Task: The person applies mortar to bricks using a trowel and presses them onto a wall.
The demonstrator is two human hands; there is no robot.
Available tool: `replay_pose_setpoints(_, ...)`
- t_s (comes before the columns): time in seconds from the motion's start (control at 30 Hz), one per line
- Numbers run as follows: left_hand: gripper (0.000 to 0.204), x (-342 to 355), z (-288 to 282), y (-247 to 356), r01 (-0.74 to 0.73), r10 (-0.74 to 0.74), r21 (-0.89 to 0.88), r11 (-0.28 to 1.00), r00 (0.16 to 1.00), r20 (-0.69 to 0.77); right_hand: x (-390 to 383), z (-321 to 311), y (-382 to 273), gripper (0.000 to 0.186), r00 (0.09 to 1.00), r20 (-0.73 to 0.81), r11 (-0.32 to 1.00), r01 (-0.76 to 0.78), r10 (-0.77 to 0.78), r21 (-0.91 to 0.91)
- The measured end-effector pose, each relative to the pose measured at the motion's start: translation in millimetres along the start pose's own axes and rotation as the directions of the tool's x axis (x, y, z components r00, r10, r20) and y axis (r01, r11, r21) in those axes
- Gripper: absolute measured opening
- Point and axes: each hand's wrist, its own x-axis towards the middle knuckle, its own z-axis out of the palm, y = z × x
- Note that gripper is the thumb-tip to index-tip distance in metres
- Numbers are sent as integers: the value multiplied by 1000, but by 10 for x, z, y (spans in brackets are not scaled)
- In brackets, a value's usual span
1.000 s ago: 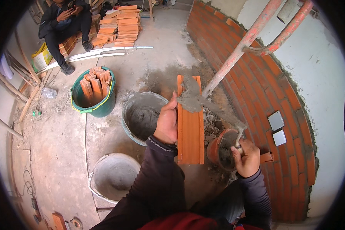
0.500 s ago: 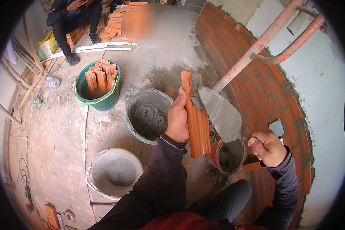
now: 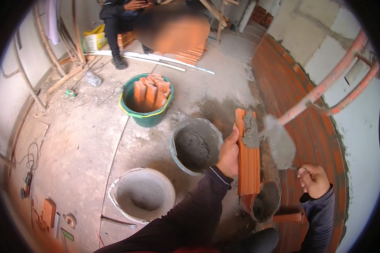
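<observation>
My left hand (image 3: 229, 152) is closed round the side of an upright-held orange clay tile (image 3: 249, 168), which has wet grey mortar (image 3: 250, 128) on its upper end. My right hand (image 3: 314, 179) grips the handle of a mortar-coated trowel (image 3: 281, 143), whose blade is blurred just right of the tile. Below the tile sits a reddish bucket (image 3: 265, 198) with mortar. A mortar bucket (image 3: 178, 162) is left of my left hand, and a whitish basin (image 3: 116, 196) is lower left.
A green bucket (image 3: 141, 119) holds several clay pieces. Red scaffold tubes (image 3: 342, 67) slant before the brick-clad wall (image 3: 274, 71). A seated person (image 3: 114, 25), white lengths (image 3: 185, 69) on the floor and leaning poles (image 3: 44, 33) are behind. A corded tool (image 3: 26, 185) lies left.
The view has swung, shifting surroundings right and down. The trowel blade moved from over the tile's face to its right side, and mortar now sits heaped on the tile's upper part.
</observation>
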Motion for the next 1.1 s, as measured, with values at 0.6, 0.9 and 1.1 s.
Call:
replay_pose_setpoints(0.6, 45, -75, 216, -219, -212, 192, -201, 956, 975, -115, 2155, 2427, 144, 21, 886, 264, 525, 443, -383, -727)
replay_pose_setpoints(0.9, 42, 49, 71, -189, -160, 167, -329, 931, 986, -7, 2231, 3218, 248, 15, 841, 330, 242, 459, -429, -855)
replay_pose_setpoints(1.1, 46, 34, 80, -126, -148, 136, -256, 955, 988, -67, 2128, 3195, 99, 19, 847, 471, 313, 530, -248, -788)
